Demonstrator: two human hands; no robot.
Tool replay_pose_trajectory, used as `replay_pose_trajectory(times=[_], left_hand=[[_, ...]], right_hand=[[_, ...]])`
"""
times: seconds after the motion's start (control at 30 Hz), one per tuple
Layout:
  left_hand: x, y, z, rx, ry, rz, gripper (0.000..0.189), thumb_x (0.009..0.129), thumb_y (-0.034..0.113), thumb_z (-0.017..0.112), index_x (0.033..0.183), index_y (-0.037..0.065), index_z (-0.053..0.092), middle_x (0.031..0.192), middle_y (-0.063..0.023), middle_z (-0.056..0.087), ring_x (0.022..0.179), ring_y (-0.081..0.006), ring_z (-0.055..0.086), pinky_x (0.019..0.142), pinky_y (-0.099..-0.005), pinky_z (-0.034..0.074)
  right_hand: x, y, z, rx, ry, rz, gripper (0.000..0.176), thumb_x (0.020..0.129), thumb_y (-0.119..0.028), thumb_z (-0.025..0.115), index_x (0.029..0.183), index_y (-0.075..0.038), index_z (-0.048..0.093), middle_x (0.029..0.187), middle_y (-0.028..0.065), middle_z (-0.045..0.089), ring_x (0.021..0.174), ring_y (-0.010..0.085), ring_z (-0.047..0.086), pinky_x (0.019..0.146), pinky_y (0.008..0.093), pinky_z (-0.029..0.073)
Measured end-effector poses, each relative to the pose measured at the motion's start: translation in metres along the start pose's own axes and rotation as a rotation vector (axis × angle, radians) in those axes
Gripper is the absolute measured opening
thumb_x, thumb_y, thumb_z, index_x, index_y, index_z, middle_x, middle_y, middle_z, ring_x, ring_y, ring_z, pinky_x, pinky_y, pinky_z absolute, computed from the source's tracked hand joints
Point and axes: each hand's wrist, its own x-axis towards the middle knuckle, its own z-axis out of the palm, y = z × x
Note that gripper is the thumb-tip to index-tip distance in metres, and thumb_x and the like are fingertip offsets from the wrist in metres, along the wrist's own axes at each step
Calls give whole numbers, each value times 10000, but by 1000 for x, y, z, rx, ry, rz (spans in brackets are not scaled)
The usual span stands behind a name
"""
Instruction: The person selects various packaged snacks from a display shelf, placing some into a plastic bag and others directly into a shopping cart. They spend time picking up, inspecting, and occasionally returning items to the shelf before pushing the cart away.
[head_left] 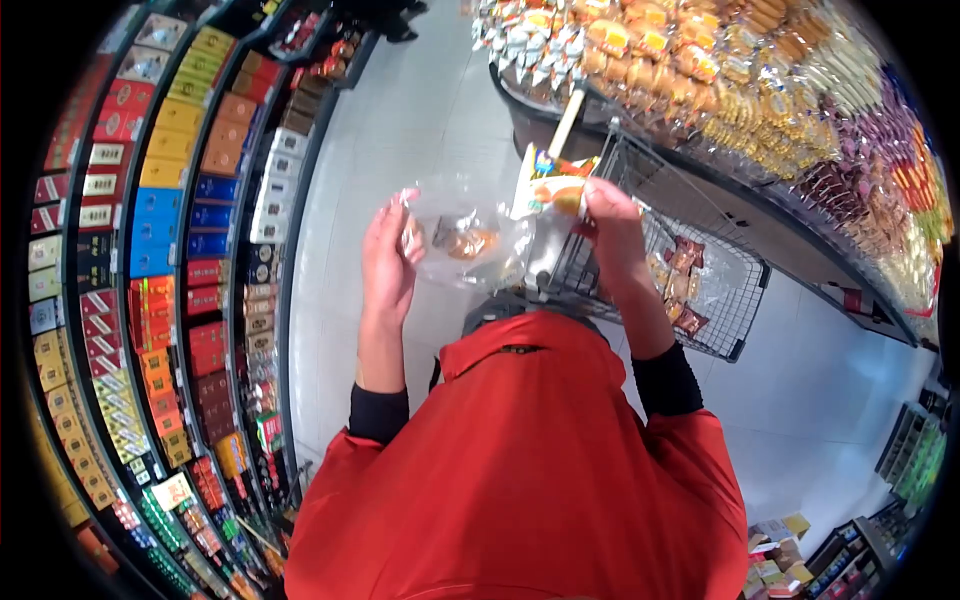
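My left hand (391, 245) pinches the edge of a clear plastic bag (470, 262), which hangs spread out in front of me with a small brownish item (466, 240) inside. In my right hand (615, 225) is a yellow and white snack packet (552, 190), gripped at its right end and held up beside the bag's upper right. Just right of my right hand, a wire shopping cart (733, 335) holds a clear bag with several small red-brown wrapped packets (686, 255).
Shelves of boxed goods (155, 230) rise along the left. A display counter (740, 190) heaped with packaged snacks (680, 60) curves across the upper right, beside the cart. Pale floor tiles (400, 130) show between them. A person's dark shoes (402, 22) are at the top.
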Motion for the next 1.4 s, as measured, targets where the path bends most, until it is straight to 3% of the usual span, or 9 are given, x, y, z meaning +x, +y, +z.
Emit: replay_pose_trajectory(times=[0.13,0.27,0.6,0.7,0.83,0.97,1.07,1.27,1.4], left_hand=[[0,3,-5,18,41,15,328,1060,253,497,1253,2,584,746,54,420,635,-40,362,559,-208,294],[11,-9,-22,-31,39,28,334,1058,252,499,1273,14,589,800,42,449,686,-46,399,585,-204,315],[29,-17,-29,-8,72,27,342,1051,220,511,1308,4,577,837,28,485,724,-60,445,605,-206,348],[29,-10,-24,11,115,54,340,1050,220,513,1309,10,578,862,27,493,735,-58,447,605,-202,351],[32,-2,-36,3,52,31,344,1055,219,509,1315,1,570,889,13,479,734,-58,421,600,-203,339],[39,3,-29,41,52,29,345,1052,241,520,1304,12,581,842,34,475,715,-49,394,594,-208,323],[39,8,-16,67,72,26,346,1053,242,519,1305,12,577,833,37,460,710,-49,388,592,-207,321],[46,10,-16,49,-6,21,324,1047,211,530,1291,7,594,914,22,492,737,-52,416,604,-197,335],[45,12,-16,40,-6,26,330,1046,209,533,1295,0,589,906,17,491,736,-53,417,603,-199,335]], right_hand=[[-15,4,-9,-71,-14,-170,307,1020,-240,489,1230,-70,636,1007,-32,684,789,36,555,731,211,464],[15,34,-39,268,54,42,322,1082,-236,393,1298,-50,543,1081,34,661,852,107,628,736,262,541],[25,8,-23,353,94,37,428,1089,-358,398,1326,-21,513,1149,79,640,915,129,646,783,285,569],[30,4,-35,363,-166,-131,368,1064,-287,485,1321,-27,527,1188,72,641,992,135,653,891,291,546],[27,-14,-37,125,-166,-278,423,1036,-218,564,1381,2,456,1271,111,623,1109,172,645,998,318,522],[29,-13,-47,-142,-41,-450,476,974,-167,674,1359,30,476,1215,113,665,1085,150,652,956,291,529],[26,-11,-50,-99,13,-508,474,917,-120,739,1313,34,528,1153,108,694,1044,139,673,878,247,537],[14,-10,-52,-170,87,-558,468,869,-84,778,1281,42,594,1101,116,714,995,140,691,864,249,557],[15,-8,-56,-255,100,-519,405,871,-159,786,1208,27,660,1053,79,726,928,95,681,820,232,541]])
